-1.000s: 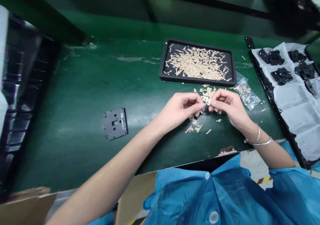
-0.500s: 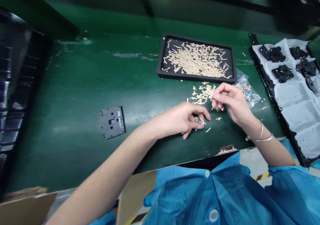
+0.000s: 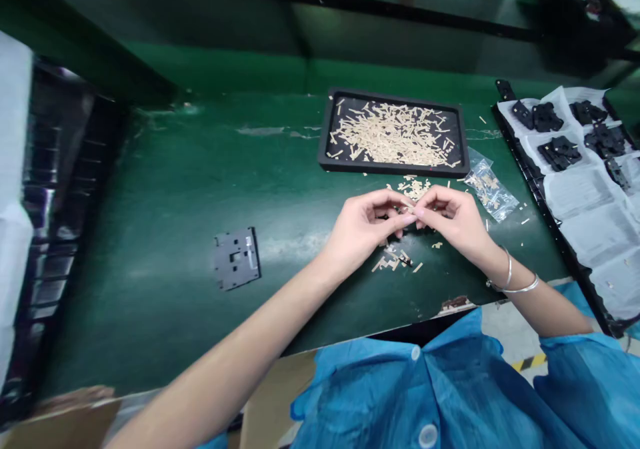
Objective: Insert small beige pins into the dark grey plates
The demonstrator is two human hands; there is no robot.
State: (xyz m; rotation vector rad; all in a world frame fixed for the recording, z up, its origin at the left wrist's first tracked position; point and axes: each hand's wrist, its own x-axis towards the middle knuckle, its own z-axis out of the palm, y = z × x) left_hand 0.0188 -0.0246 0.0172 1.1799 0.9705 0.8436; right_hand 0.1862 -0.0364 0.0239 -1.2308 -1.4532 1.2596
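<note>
My left hand (image 3: 367, 226) pinches a small beige strip (image 3: 407, 205) between thumb and index finger. My right hand (image 3: 453, 219) meets it there, thumb and index finger pressed together at the strip's end; whether it grips the strip or some smaller piece is too small to tell. Under the left hand, loose beige strips (image 3: 393, 260) lie on the green table with a small dark item among them. Behind the hands is a pile of small beige pieces (image 3: 415, 188). A black tray (image 3: 324, 149) full of beige strips stands beyond that pile.
A flat dark plate (image 3: 237, 258) lies on the table left of my hands. Right of the pile sits a clear plastic bag (image 3: 493, 189) with beige pieces. A lined tray (image 3: 583, 202) holding black parts is at the right; black racks (image 3: 55, 236) stand at the left.
My left hand has risen from the loose strips and now holds one strip. The two hands, apart before, have come together at the fingertips. The camera view has shifted slightly.
</note>
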